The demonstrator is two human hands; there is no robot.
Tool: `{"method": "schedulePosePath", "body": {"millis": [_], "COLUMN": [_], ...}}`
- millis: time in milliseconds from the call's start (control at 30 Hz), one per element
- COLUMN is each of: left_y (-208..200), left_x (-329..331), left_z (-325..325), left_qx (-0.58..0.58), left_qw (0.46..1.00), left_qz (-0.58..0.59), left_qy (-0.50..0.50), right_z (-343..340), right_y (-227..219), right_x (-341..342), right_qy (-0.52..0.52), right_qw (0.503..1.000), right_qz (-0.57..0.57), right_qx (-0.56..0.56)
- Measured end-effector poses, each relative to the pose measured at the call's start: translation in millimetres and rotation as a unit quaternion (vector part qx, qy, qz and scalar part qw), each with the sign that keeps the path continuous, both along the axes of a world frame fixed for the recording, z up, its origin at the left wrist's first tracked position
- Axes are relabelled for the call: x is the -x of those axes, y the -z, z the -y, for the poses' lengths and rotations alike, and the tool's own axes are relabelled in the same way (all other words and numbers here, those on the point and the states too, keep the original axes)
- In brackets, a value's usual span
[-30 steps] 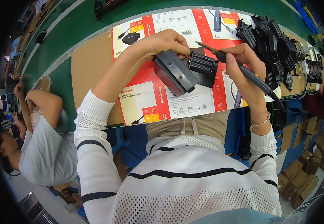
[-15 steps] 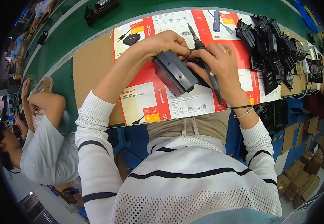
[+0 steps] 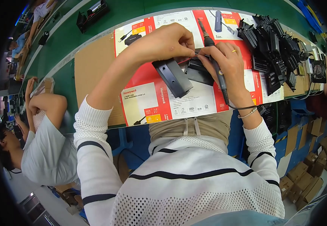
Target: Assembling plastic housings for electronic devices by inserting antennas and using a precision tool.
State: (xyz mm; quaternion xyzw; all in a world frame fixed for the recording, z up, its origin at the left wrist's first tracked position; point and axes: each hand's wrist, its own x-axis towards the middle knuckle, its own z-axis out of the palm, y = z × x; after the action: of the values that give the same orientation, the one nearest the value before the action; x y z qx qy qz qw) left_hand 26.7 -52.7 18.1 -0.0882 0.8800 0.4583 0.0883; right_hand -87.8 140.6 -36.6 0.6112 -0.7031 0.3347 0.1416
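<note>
The right hand (image 3: 228,67) grips a soldering iron (image 3: 219,77) and the left hand (image 3: 170,42) pinches something indistinct just beyond a black housing (image 3: 172,78) on printed cardboard (image 3: 195,102), black plastic parts (image 3: 273,49) heaped right, a co-worker (image 3: 49,154) left.

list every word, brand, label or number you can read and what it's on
Wording left uncopied; where print stands:
Printed sheet: large red lettering, legible; finest black lines too small to read.
Black housing: none visible.
Soldering iron: none visible.
Pale blue item, lower edge: faint letters, cut off.
</note>
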Motion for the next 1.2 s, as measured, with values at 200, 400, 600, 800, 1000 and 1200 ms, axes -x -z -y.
{"method": "schedulePosePath", "body": {"millis": [200, 400, 600, 800, 1000, 1200], "left_y": [4.9, -2.7, -7.1, -13.3, -16.6, -15.4], "left_x": [10.6, 27.1, 43.9, 60.9, 63.9, 67.9], "left_z": [-3.3, -21.2, -42.2, -52.2, -55.8, -55.5], "left_qx": [-0.047, 0.088, 0.227, 0.237, 0.240, 0.217], "left_qw": [0.997, 0.994, 0.968, 0.961, 0.959, 0.962], "left_qz": [0.042, 0.047, 0.002, 0.055, 0.085, 0.119], "left_qy": [0.048, 0.040, 0.106, 0.128, 0.121, 0.113], "right_z": [-17.7, -49.5, -50.9, -48.5, -73.5, -96.1], "right_y": [3.8, -2.8, 10.9, 12.5, 12.0, 8.8], "right_x": [3.0, -4.7, -2.5, -0.1, 3.5, -11.0], "right_qy": [0.010, 0.002, 0.013, -0.012, 0.042, 0.028], "right_qw": [0.999, 0.973, 0.975, 0.965, 0.956, 0.804], "right_qz": [0.036, 0.232, 0.220, 0.262, 0.287, 0.571], "right_qx": [-0.018, -0.015, -0.032, 0.016, 0.047, 0.163]}}
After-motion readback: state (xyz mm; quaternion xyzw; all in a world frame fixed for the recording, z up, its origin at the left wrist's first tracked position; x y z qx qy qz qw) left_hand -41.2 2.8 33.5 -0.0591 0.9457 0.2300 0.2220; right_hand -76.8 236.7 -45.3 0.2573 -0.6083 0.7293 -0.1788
